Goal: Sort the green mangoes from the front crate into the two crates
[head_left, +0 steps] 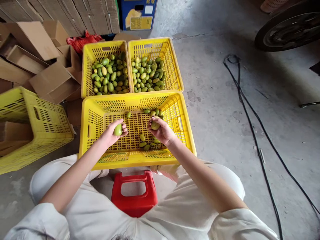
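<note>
My left hand (112, 132) is closed round a green oval fruit (118, 129) above the near yellow crate (93, 106). My right hand (162, 130) grips another green fruit (155, 125) over the same crate. Several loose green fruits (147, 144) lie on the crate's floor below my right hand, and a few more (153, 112) lie by its far wall. Beyond it stand two smaller yellow crates side by side, the left one (86, 71) and the right one (175, 66), both partly filled with green and yellowish fruit.
A red plastic stool (133, 193) is between my knees. An upturned yellow crate (30, 123) sits at the left, with flattened and open cardboard boxes (37, 63) behind it. A black cable (250, 113) runs across the concrete floor on the right, near a wheel (287, 30).
</note>
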Demonstrator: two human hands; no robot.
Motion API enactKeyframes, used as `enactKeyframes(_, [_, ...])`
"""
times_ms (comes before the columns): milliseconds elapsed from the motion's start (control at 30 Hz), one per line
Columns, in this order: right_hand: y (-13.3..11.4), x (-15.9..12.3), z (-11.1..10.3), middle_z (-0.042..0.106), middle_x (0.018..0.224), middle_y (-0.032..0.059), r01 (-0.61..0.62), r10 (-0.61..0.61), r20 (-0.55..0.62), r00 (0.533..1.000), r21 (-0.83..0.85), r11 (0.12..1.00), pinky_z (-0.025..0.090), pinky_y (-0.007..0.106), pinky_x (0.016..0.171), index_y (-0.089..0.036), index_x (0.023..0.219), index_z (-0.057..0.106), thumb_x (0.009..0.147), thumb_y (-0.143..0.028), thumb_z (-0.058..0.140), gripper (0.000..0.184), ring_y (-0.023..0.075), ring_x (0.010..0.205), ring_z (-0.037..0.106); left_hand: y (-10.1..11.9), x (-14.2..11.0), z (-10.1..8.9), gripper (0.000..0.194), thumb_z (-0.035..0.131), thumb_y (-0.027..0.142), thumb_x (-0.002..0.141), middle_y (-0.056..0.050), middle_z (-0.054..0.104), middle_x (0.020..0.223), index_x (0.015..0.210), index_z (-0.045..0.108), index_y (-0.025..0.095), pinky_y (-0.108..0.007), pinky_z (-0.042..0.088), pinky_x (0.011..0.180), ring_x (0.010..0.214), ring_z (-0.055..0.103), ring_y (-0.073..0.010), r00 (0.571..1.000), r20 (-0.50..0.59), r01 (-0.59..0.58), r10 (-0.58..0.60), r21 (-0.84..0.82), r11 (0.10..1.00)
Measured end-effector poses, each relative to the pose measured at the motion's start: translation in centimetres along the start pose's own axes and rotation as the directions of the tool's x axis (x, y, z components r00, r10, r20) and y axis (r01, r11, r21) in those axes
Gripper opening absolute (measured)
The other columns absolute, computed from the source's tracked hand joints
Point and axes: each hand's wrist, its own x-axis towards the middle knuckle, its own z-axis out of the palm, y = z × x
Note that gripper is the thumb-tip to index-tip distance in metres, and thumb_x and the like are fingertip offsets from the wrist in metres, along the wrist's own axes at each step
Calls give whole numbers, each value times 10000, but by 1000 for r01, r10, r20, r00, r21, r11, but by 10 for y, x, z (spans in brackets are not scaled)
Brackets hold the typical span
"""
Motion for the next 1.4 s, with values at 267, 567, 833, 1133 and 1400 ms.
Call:
enactKeyframes(267, [3,9,-9,502,520,-53,-152,149,-59,987,-43,987,241,133,301,-180,750,554,860,-444,645,300,41,372,365,-9,8,-5,345,582,405,861,19,467,474,625,508,165,-196,298,321,343,421,-86,984,-10,175,-175,66,982])
enactKeyframes(567, [-6,3,2,715,919,43,-132,127,69,990,79,988,601,313,725,-200,999,580,858,-194,546,145,167,841,681,3,5,-4,129,631,140,805,-83,679,860,933,649,130,-274,539,685,749,660,-158,991,131,-33,30,22,999])
enactKeyframes(833, [1,6,-7,462,513,-88,-208,203,159,966,13,978,263,99,309,-198,689,412,768,-161,698,299,19,368,348,-10,9,-11,183,716,232,777,32,506,604,765,550,154,-154,373,431,471,464,-53,998,52,35,-41,109,993])
enactKeyframes(1133, [-5,5,-2,688,756,64,-152,148,49,988,79,985,533,212,476,-158,988,582,910,-369,502,238,147,636,652,-3,9,-3,184,482,266,872,-78,632,782,881,604,129,-317,538,601,694,638,-184,997,-31,62,-65,-106,992])
enactKeyframes(1400, [-5,5,0,560,642,-62,-83,79,134,988,23,996,522,138,521,-211,819,503,776,-120,671,196,55,542,564,-6,11,-9,213,743,158,722,34,562,610,718,530,159,-207,461,551,523,535,-71,995,74,-70,68,19,997])
